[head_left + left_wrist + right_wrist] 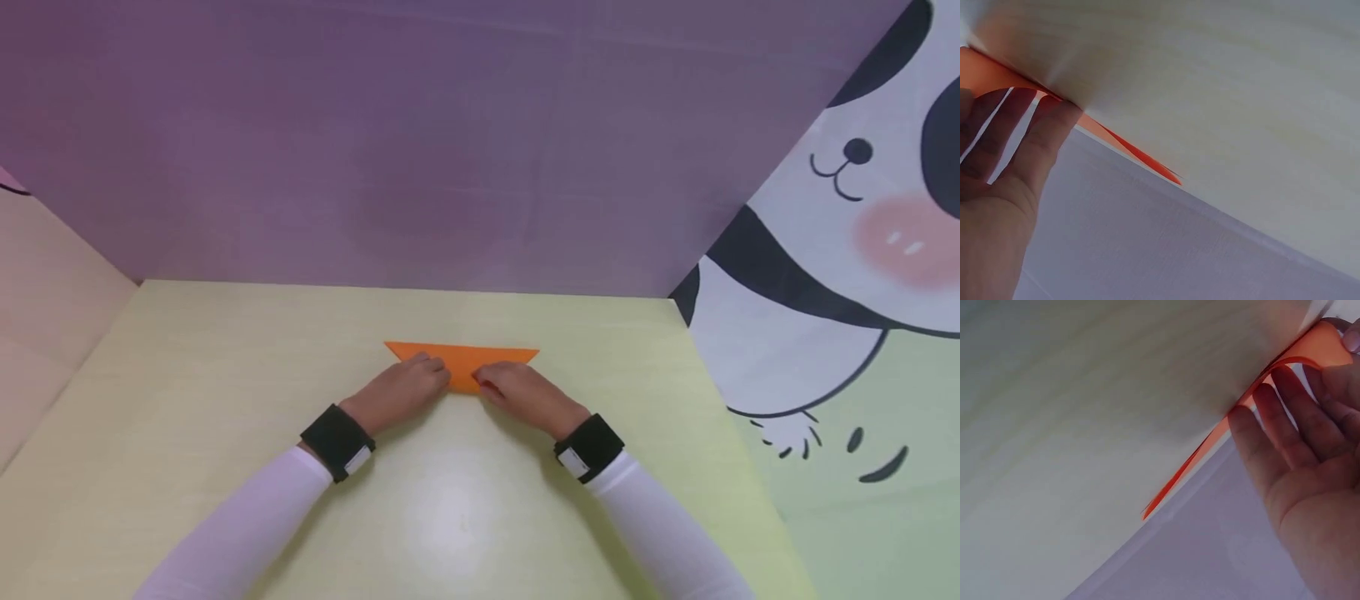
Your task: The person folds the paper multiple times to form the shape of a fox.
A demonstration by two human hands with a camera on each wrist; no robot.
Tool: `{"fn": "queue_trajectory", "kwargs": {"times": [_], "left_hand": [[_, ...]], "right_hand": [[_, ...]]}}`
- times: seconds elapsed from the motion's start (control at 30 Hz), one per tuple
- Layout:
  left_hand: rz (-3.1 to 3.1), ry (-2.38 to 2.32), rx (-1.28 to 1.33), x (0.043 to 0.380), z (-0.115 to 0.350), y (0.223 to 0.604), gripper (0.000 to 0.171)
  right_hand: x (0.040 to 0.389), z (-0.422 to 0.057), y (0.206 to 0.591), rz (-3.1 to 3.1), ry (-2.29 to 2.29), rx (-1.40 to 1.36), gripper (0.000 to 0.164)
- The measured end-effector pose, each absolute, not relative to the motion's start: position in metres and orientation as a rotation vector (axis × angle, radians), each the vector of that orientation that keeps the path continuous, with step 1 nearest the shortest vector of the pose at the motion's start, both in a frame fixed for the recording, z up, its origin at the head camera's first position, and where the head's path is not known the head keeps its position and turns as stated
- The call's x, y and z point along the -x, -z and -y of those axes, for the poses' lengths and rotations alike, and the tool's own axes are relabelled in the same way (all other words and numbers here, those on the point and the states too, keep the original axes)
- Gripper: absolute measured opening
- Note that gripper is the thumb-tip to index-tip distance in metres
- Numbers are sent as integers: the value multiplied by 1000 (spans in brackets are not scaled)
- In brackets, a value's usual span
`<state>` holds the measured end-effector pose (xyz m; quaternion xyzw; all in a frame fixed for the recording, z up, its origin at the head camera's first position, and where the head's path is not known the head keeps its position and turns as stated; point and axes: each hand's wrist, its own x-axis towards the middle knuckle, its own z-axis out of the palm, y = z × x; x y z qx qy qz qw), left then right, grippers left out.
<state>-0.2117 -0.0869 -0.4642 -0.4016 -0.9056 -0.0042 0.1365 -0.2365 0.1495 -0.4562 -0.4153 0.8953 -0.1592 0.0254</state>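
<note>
Orange folded-paper trapezoid (462,357) stretches left to right, mostly beyond my curled fingers (1310,419); left hand (403,388) and right hand (531,395), equally close, pinch its near edge.

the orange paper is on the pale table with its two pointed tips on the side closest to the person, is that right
Wrong side: in the head view, the two pointed tips of the orange paper are on its far side, toward the purple backdrop. The rest holds: it is orange and on the pale table.
</note>
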Motion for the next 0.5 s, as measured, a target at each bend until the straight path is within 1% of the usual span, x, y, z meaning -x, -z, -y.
{"fn": "queue_trajectory", "kwargs": {"times": [0.03,0.1,0.23,0.37,0.5], "left_hand": [[2641,41,1143,212,86,464,9],[2678,119,1098,214,84,464,8],[2750,267,995,216,80,461,14],[2779,374,917,217,77,459,16],[2779,470,871,220,75,458,15]], "right_hand": [[237,-148,456,-2788,489,1279,10],[237,-145,455,-2827,479,1266,10],[240,-140,454,-2883,497,1196,13],[244,-139,456,-2898,567,1121,15],[248,-139,457,-2919,588,1076,10]]}}
